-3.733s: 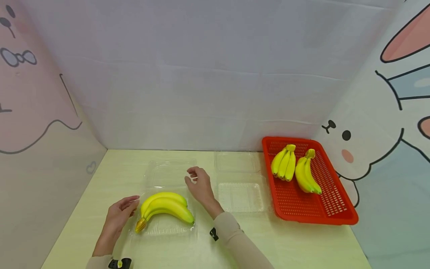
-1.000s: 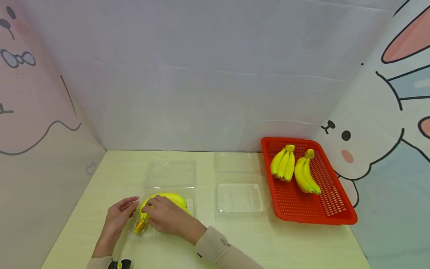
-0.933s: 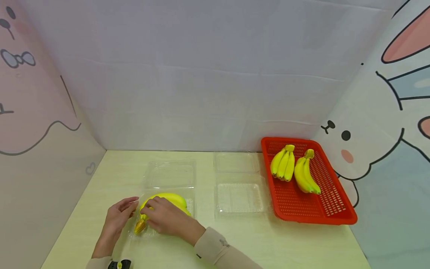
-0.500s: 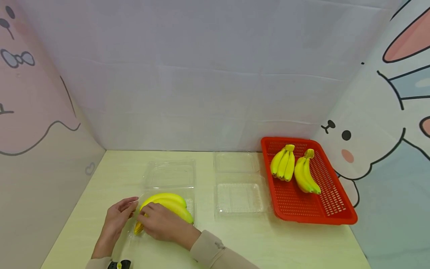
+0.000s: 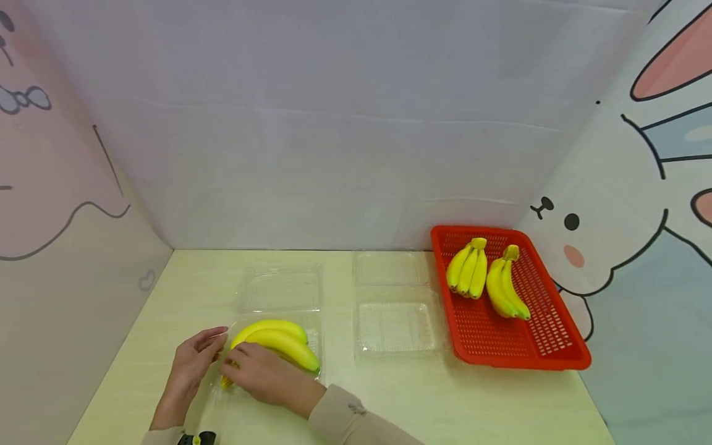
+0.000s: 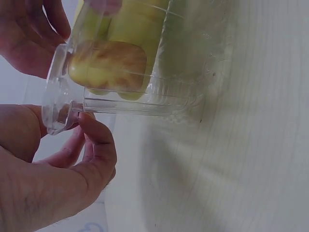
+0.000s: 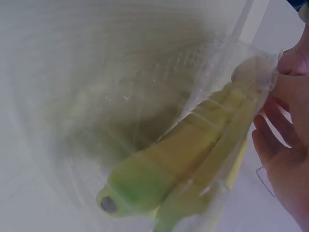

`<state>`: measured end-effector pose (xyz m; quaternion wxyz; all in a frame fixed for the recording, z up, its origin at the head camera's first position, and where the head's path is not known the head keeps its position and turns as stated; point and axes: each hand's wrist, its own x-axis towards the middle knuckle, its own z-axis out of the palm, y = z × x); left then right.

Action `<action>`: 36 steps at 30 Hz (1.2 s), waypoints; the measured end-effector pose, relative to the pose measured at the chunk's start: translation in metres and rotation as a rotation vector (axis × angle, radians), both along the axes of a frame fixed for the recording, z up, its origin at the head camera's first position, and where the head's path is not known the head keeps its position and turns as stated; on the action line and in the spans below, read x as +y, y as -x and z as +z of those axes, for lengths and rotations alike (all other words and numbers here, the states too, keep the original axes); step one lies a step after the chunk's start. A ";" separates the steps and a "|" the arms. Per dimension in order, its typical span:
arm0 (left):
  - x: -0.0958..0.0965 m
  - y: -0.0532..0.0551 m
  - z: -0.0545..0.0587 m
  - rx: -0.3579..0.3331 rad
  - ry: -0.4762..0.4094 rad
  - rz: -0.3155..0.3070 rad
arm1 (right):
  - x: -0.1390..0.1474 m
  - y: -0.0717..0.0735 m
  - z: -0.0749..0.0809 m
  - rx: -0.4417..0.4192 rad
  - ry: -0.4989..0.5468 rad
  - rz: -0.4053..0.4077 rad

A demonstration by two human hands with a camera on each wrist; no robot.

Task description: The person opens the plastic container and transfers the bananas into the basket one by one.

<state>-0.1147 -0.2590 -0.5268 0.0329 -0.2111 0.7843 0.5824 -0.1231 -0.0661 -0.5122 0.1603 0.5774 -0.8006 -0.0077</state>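
In the head view, a bunch of yellow bananas lies in the base of a clear plastic clamshell box, its stem end towards the near left corner. The box's lid lies folded back behind. My left hand pinches the box's left rim, thumb close under its edge in the left wrist view. My right hand reaches across the bunch from the right, its fingers curled over the stem end and partly hiding it. Through the plastic, the right wrist view shows the banana tips.
Right of the box lies a second clear clamshell box, also opened out. Farther right stands a red plastic basket with two banana bunches in it. White fabric walls with cartoon prints enclose the table.
From beside the box's right edge, my right hand has come over the bananas, then slid down their necks towards the stem. My left hand stays at the rim.
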 end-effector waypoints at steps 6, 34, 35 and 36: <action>-0.001 0.000 0.000 -0.002 -0.001 0.002 | -0.002 -0.001 -0.002 0.021 -0.009 -0.001; -0.002 0.001 0.000 0.029 0.021 -0.006 | -0.017 -0.002 -0.010 0.094 -0.001 -0.066; -0.003 0.001 -0.001 0.032 0.024 -0.005 | -0.017 -0.002 -0.009 0.094 0.006 -0.065; -0.003 0.000 -0.001 0.033 0.027 -0.001 | -0.017 -0.002 -0.009 0.095 0.012 -0.065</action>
